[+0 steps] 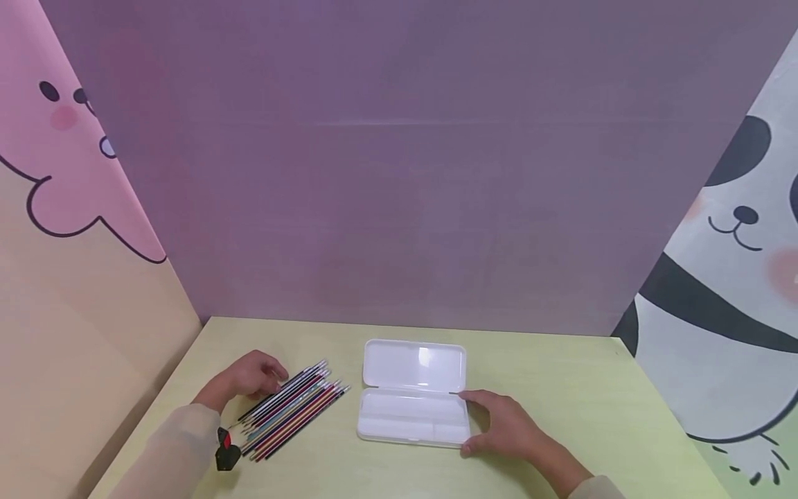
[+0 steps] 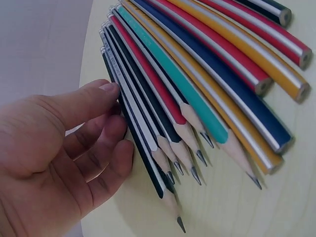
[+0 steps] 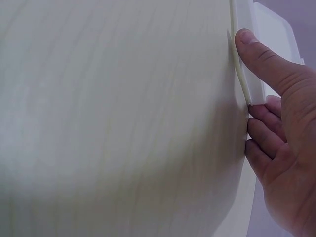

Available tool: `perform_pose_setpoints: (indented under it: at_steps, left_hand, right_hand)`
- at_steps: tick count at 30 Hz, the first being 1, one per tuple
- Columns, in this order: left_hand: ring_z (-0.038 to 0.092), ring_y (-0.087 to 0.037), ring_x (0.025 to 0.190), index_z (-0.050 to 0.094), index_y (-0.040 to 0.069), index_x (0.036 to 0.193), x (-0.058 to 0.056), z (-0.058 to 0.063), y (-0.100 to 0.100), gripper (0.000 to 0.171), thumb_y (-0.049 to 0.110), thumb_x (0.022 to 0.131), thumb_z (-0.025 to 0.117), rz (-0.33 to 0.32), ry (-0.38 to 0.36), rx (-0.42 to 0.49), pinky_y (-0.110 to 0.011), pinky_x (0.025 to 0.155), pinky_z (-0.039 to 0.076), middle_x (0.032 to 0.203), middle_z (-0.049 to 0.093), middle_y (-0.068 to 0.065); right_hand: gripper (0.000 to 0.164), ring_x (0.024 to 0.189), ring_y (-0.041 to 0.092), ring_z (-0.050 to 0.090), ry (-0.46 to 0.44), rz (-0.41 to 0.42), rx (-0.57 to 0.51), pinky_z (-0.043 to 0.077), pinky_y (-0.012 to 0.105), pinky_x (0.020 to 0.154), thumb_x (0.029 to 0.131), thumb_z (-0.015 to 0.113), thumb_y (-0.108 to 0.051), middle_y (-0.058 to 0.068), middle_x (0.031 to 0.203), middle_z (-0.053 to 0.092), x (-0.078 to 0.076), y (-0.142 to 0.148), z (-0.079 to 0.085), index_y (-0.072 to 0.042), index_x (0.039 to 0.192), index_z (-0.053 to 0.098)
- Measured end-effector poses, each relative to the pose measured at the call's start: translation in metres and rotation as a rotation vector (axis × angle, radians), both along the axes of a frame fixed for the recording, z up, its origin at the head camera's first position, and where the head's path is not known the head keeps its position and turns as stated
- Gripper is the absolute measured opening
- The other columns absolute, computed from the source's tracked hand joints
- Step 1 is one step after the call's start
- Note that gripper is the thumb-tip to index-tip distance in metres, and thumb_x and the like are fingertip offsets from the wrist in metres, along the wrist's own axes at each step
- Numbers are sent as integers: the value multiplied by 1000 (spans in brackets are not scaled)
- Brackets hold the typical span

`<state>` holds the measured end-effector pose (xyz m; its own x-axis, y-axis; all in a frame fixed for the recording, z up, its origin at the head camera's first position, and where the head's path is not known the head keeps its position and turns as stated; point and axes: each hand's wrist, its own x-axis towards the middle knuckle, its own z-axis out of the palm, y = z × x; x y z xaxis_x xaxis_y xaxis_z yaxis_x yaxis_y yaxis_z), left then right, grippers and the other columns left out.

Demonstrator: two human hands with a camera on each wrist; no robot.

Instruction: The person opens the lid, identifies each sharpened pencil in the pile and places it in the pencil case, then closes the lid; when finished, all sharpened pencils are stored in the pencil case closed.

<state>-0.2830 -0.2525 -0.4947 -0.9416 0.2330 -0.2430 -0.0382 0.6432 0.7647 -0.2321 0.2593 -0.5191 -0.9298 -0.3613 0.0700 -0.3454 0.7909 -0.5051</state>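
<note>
Many colourful wooden pencils (image 2: 185, 95): seemingly left to do
Flat white plastic case (image 1: 399, 404): opened already
Left hand (image 1: 252, 374): fingers loose, by pencils
Right hand (image 1: 506, 425): gripping case

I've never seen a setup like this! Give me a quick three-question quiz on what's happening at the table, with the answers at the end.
1. True or false: the white case lies open on the table.
2. Which hand touches that case? A) left; B) right; C) neither.
3. Fill in the blank: beside the left hand lies a bunch of ____.

Key:
1. True.
2. B, the right hand.
3. Pencils.
</note>
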Motion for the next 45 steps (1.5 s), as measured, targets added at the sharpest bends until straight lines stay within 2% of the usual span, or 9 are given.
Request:
perform_pose_setpoints:
  at_steps: [3,6,13,19,21,26,33,41,45]
  left_hand:
    - [45,-17,57,71,-7,111,0,-2,-1,22,-6,90,66,-9,2,28,-29,55,42,74,60,-5]
    - [46,-17,57,72,-7,109,-1,-5,0,19,-5,90,67,-8,26,5,-29,54,44,74,61,-4]
    - [56,-21,70,76,0,95,-2,-4,8,7,-1,89,73,26,96,-156,-34,61,53,82,66,-6]
    - [57,-18,75,77,3,89,-6,-3,13,6,0,85,75,-40,221,-318,-37,72,55,84,69,-3]
    - [57,-18,75,76,4,88,-7,-3,14,6,0,84,74,-47,225,-332,-37,71,54,84,68,-2]
    - [55,-18,70,75,4,88,-6,0,14,6,0,86,71,-38,162,-280,-32,62,49,80,64,-2]
    - [54,-17,65,73,-1,98,-3,13,16,10,-1,89,69,-98,130,-128,-30,55,48,82,66,-3]
    - [65,-19,85,76,2,108,-12,24,30,14,6,96,69,-207,152,6,-41,73,60,102,73,-10]
    - [63,-18,81,78,4,109,-13,33,52,16,8,95,71,-224,151,31,-38,71,58,99,74,-6]
  right_hand:
    - [96,126,37,61,0,3,-3,46,57,106,54,98,-50,9,134,68,0,-1,0,-13,136,65]
    - [96,126,36,61,-5,2,-4,46,56,106,54,98,-50,8,134,68,0,0,-1,-14,136,65]
    - [95,126,34,61,-3,-6,-6,47,55,106,54,98,-49,7,134,68,-1,0,-1,-15,136,65]
    - [95,126,34,61,7,-9,1,47,55,105,54,98,-50,7,134,68,-2,0,-1,-15,136,65]
    - [96,126,36,61,11,-8,4,47,56,106,54,98,-51,7,134,68,-2,0,0,-15,136,65]
    - [96,126,37,61,12,-6,6,46,56,106,54,98,-51,9,134,68,-4,-1,-1,-15,136,65]
    - [96,125,35,62,10,-3,-6,47,56,105,53,98,-50,7,133,69,-1,0,-1,-15,136,65]
    - [96,125,35,62,18,-3,-3,47,55,105,53,98,-51,6,133,69,1,0,-1,-16,136,65]
    - [96,126,36,62,19,4,-8,47,55,105,54,98,-51,7,133,69,0,1,-2,-15,136,65]
